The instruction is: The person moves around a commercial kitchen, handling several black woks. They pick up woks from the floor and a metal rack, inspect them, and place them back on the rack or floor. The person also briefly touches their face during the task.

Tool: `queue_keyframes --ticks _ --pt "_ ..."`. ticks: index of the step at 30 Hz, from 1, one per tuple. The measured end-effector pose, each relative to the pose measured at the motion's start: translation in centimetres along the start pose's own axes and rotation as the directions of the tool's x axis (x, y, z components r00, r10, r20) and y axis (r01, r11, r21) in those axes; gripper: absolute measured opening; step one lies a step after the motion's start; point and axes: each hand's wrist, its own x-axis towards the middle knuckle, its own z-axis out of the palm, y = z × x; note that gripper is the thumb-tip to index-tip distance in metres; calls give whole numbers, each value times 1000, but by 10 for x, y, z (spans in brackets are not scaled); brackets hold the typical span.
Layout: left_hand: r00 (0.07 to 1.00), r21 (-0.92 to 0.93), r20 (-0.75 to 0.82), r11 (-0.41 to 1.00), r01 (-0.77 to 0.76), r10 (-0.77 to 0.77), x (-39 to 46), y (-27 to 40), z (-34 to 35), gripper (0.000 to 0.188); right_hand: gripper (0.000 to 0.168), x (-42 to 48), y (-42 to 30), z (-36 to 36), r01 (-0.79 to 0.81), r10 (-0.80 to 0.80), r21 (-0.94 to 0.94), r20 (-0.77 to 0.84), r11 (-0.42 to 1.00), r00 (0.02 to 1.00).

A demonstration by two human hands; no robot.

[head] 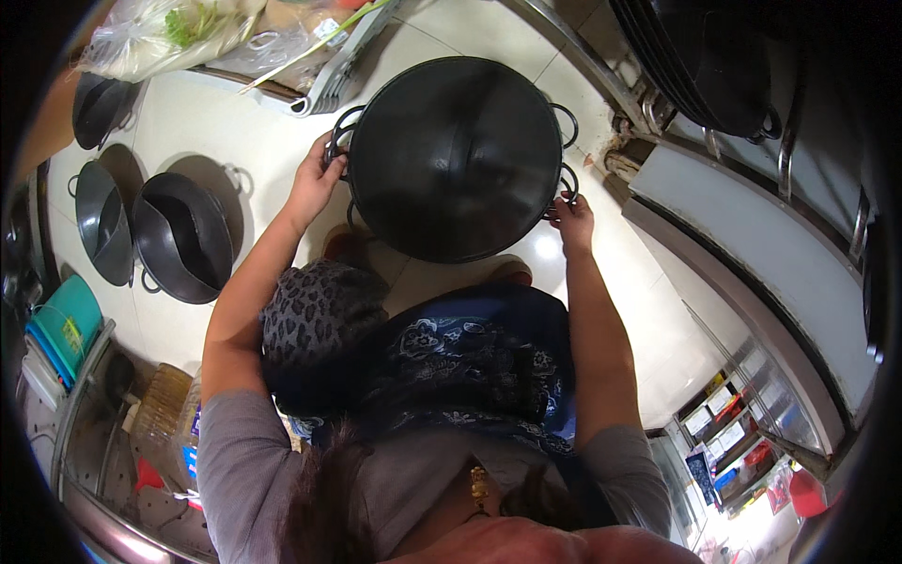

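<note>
A wide, round black metal pan [423, 204] is in front of me, above the tiled floor and my feet. Two ring handles show at its right side and more than one at its left, so pans seem to be nested together. A faint ridge crosses the middle of its dark inside. My left hand [320, 176] grips a handle at the left rim, thumb on the near side. On the right, the fingers of my right hand [572, 222] are curled at the lower ring handle [571, 182].
Divided hotpot pans [182, 236] stand on the floor at left. A grey plastic crate [338, 81] holds bagged vegetables [190, 35]. Large black pans [705, 63] sit on a metal rack at upper right, above a pale counter edge [761, 247]. A metal shelf [77, 423] holds plastic jugs [162, 409].
</note>
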Motion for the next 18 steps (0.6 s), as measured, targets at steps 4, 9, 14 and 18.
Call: queue_keyframes --ticks 4,9,14,18 --pt "986 340 52 926 -166 158 -6 37 -2 81 80 12 -13 -1 415 -422 -237 21 879 906" --pt "878 661 356 578 -479 320 -21 44 -8 102 81 21 -113 0 705 -668 -542 314 458 675" --pt "856 764 405 394 -510 322 -49 -3 -14 106 66 49 -153 15 557 -364 -636 421 534 831" --pt "815 863 430 90 -498 387 -34 -30 -16 104 75 68 -141 23 658 -417 -651 515 378 749"
